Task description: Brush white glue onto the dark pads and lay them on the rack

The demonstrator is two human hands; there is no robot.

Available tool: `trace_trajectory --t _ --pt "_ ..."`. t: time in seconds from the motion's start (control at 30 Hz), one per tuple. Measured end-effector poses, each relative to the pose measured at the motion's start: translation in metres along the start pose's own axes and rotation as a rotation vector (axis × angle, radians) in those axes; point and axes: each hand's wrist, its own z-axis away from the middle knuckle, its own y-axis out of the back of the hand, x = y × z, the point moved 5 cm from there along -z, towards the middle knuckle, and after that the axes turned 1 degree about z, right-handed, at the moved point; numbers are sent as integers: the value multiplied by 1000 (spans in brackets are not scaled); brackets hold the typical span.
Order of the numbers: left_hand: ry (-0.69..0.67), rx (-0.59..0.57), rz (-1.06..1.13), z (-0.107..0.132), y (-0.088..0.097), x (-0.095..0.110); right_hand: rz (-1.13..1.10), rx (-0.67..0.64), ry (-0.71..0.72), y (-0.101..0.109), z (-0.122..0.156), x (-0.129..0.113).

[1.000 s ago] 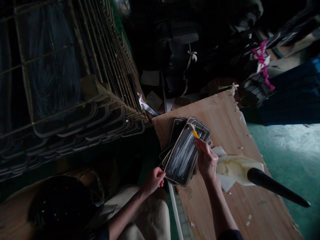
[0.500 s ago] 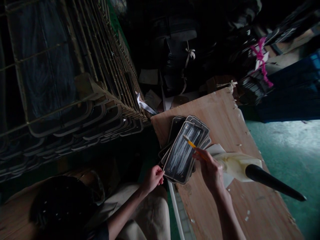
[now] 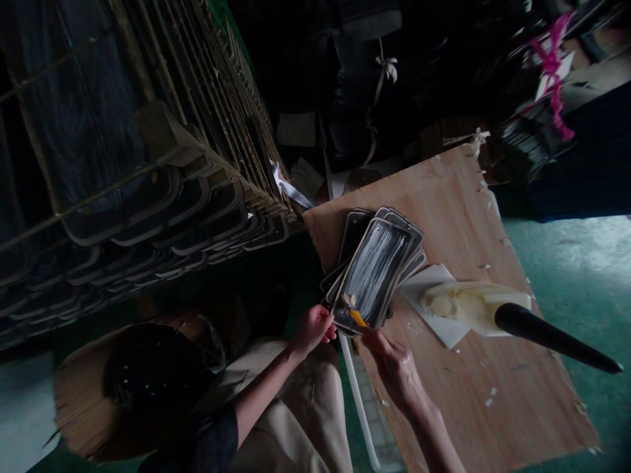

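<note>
A pile of dark rectangular panels with rounded corners and pale edges lies fanned out on a wooden board (image 3: 458,217). White streaks of a wet-looking coating cover the top panel (image 3: 377,263). My left hand (image 3: 315,328) pinches that panel's near left corner. In my right hand (image 3: 394,361) is a small brush with a yellow handle (image 3: 357,318), its bristles touching the near end of the top panel. To the right, a cut-open, pale plastic bottle (image 3: 473,305) with a black tapered handle rests on its side on a white sheet (image 3: 456,335), some whitish stuff inside.
On the left stands a wire rack (image 3: 197,131) holding several dark panels. Tied dark stacks with a pink cord (image 3: 555,72) lie at the back right. A round wooden stool (image 3: 79,407) with a dark top is at lower left. Green floor shows at right (image 3: 566,263).
The brush has moved from the far part of the top panel to its near end, with my right hand drawn back towards me. My left hand stays at the corner. The camera view has shifted slightly.
</note>
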Motion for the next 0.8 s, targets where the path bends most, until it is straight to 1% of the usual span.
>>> trace_trajectory --t 0.07,0.17,0.27,0.33,0.47,0.63,0.73,0.8 --pt "-26 2 22 1 0 0 -79 -18 -54 -11 19 -5" --pt "-56 3 29 3 1 0 -165 29 -149 -14 39 0" --pt "-52 9 11 3 1 -1 -175 130 -244 -3 49 16" --pt "-42 12 -8 1 0 -2 -138 202 -262 10 49 29" --pt "9 35 -46 -1 -1 -2 -25 359 -220 41 31 44" --pt "21 41 -36 0 -4 1 118 532 -169 69 -8 47" --pt "38 55 -12 0 -5 2 143 606 -130 73 -28 47" --pt "46 49 14 1 -7 2 170 581 -107 67 -32 47"
